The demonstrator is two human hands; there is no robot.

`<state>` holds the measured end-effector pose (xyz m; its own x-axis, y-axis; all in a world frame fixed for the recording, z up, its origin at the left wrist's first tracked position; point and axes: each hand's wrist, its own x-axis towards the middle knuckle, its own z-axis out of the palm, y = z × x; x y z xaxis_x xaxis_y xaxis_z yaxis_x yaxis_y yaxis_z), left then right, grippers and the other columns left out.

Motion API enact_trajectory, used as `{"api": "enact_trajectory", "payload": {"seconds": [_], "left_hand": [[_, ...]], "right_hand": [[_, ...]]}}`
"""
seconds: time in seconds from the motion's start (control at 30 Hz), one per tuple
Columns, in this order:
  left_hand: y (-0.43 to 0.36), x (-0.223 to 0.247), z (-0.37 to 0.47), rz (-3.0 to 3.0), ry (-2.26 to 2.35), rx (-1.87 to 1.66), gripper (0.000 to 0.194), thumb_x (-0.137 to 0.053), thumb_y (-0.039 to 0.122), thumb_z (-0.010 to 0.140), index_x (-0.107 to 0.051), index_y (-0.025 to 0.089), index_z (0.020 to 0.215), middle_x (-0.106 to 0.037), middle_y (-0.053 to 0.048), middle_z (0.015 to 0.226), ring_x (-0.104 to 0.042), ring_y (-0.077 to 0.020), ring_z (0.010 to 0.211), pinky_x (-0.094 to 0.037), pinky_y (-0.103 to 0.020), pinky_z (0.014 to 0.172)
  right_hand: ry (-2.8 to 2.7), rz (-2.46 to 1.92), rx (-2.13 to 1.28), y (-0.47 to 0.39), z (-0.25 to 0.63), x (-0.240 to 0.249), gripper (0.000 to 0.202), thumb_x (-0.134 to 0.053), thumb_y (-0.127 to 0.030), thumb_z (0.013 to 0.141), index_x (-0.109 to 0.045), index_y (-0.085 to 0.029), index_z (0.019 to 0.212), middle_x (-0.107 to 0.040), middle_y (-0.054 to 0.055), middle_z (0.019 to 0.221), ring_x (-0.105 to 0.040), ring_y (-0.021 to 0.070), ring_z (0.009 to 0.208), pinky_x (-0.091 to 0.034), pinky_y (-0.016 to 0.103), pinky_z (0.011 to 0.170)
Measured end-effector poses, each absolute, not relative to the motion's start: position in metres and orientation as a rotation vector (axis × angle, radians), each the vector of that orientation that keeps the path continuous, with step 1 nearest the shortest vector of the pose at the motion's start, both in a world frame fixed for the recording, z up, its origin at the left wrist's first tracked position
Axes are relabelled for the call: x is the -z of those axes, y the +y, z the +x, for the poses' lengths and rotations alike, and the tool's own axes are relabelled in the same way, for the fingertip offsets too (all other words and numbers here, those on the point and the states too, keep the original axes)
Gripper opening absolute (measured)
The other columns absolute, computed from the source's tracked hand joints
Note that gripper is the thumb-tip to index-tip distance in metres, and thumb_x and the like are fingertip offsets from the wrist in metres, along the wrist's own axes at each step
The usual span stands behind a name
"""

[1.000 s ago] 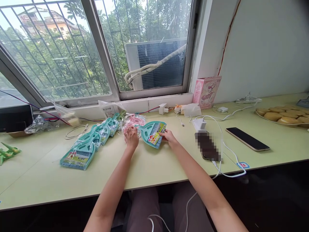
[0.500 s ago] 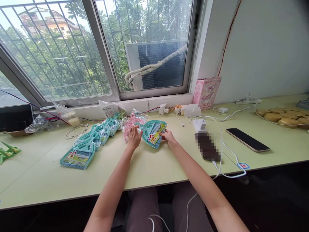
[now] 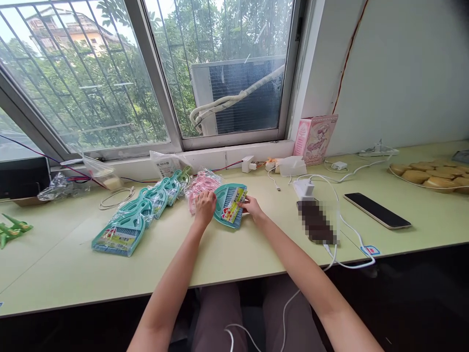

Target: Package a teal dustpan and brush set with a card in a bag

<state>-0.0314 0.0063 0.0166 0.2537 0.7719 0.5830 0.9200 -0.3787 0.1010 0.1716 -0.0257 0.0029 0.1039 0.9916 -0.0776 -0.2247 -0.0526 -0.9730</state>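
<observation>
Dustpan set (image 3: pixel 229 210): likely light, stiff, slick | grip: both ends | left hand (image 3: pixel 205 206): holding narrow end | right hand (image 3: pixel 252 207): pinching wide end

The person stretches both forearms forward; left hand (image 3: pixel 205 208) curls its fingers, right hand (image 3: pixel 252 208) pinches, opposite.

Pale green table (image 3: pixel 234 259) with wrapped teal dustpans (image 3: pixel 122 232), black phone (image 3: pixel 377 210).
</observation>
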Motion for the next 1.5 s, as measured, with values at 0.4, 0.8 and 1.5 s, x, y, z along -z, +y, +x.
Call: {"api": "enact_trajectory", "payload": {"seconds": [0.4,0.8,1.5], "left_hand": [[0.008,-0.011,-0.026,-2.430,-1.326,0.945,0.024,-0.044,0.008,0.092,-0.059,0.021,0.106,-0.067,-0.008,0.103,-0.062,-0.0248,0.101,-0.045,-0.040,0.091],[0.014,-0.004,-0.031,-2.379,-1.057,1.173,0.041,-0.035,-0.002,0.088,-0.058,0.021,0.114,-0.063,-0.011,0.112,-0.059,-0.0235,0.107,-0.051,-0.040,0.091],[0.010,-0.009,-0.029,-2.386,-1.330,1.573,0.026,-0.051,0.025,0.094,-0.044,0.022,0.119,-0.055,-0.001,0.086,-0.055,-0.0140,0.071,-0.046,-0.027,0.067]], "right_hand": [[-0.852,-1.096,-1.256,-0.023,0.171,0.000,0.019,-0.074,-0.005,0.072,-0.066,-0.016,0.084,-0.074,0.002,0.074,-0.069,0.0154,0.063,-0.060,0.027,0.055],[-0.689,-1.001,-1.153,-0.018,0.173,0.006,0.023,-0.078,-0.011,0.071,-0.065,-0.017,0.089,-0.074,0.001,0.079,-0.070,0.0145,0.067,-0.062,0.028,0.064],[-0.963,-0.980,-1.118,-0.023,0.163,-0.001,0.024,-0.078,-0.020,0.064,-0.066,-0.018,0.085,-0.075,0.001,0.079,-0.068,0.0157,0.068,-0.053,0.025,0.056]]}}
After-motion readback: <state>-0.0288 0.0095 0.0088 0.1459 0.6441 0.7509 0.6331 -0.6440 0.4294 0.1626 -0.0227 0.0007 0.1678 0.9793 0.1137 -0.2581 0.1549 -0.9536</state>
